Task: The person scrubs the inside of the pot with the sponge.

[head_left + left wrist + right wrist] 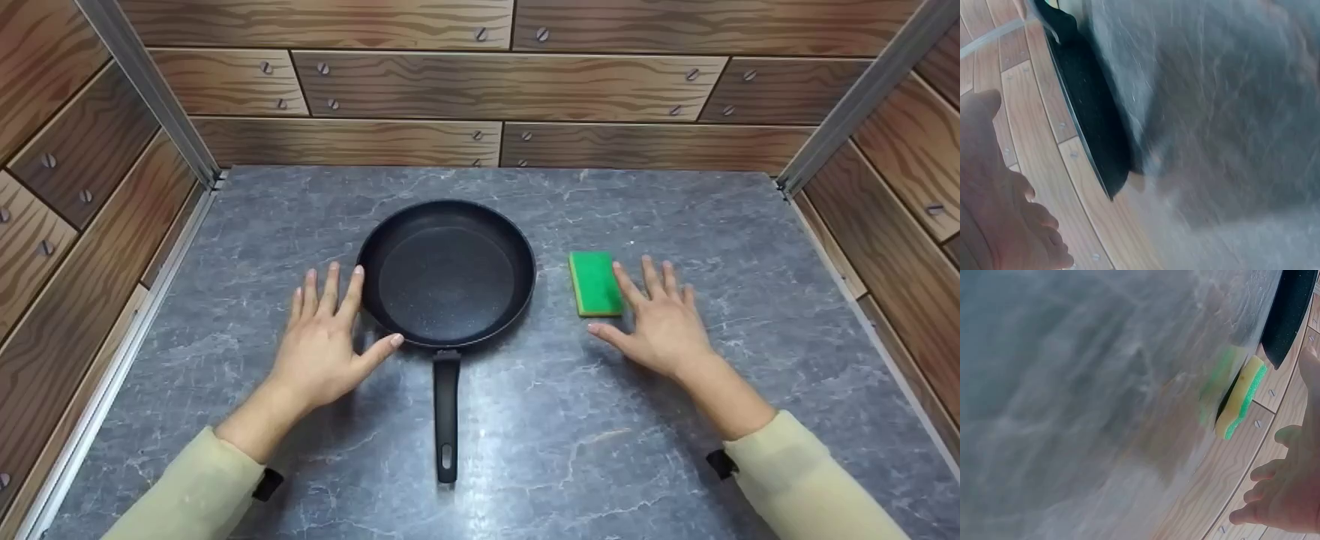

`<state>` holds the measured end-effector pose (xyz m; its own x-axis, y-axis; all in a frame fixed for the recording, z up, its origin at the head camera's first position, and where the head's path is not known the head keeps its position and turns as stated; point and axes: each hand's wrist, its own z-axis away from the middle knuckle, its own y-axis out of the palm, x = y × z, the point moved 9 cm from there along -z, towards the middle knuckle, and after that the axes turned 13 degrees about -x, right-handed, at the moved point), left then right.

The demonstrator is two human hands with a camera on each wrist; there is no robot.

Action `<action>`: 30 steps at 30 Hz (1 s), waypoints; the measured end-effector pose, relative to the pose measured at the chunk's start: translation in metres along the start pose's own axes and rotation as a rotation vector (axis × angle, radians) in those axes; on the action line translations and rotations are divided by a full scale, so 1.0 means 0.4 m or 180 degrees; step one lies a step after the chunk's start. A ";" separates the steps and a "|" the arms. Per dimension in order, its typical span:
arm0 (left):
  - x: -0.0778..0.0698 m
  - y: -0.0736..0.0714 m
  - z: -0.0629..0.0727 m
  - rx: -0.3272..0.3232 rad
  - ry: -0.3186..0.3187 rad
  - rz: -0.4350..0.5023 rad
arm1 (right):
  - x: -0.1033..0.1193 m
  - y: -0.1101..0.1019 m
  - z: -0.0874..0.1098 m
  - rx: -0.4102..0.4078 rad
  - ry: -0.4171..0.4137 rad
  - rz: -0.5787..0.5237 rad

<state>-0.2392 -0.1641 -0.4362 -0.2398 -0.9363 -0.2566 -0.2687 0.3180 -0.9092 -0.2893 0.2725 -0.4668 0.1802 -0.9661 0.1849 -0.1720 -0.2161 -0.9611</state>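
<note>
Left hand (319, 352) is spread wide, fingers straight, hovering just beside the black frying pan (450, 281), which sits to its right with the handle (446, 412) pointing back at the person. Right hand (664, 330) is spread too, green-and-yellow scouring sponge (595, 283) just left of its fingers. There's decent room between pan and sponge, and past the fingertips the grey marbled tabletop (540, 420) runs on to its back edge at the wood-print wall (510, 86).
</note>
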 end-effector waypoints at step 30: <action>-0.128 0.037 0.135 -0.0216 -0.0952 0.1775 | 0.048 0.071 -0.097 0.0103 0.0056 -0.0080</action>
<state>-0.1806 -0.1195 -0.4542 -0.0923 -0.6254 -0.7748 -0.2395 0.7692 -0.5924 -0.3282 0.2424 -0.4827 0.1668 -0.9628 0.2125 -0.1363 -0.2360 -0.9622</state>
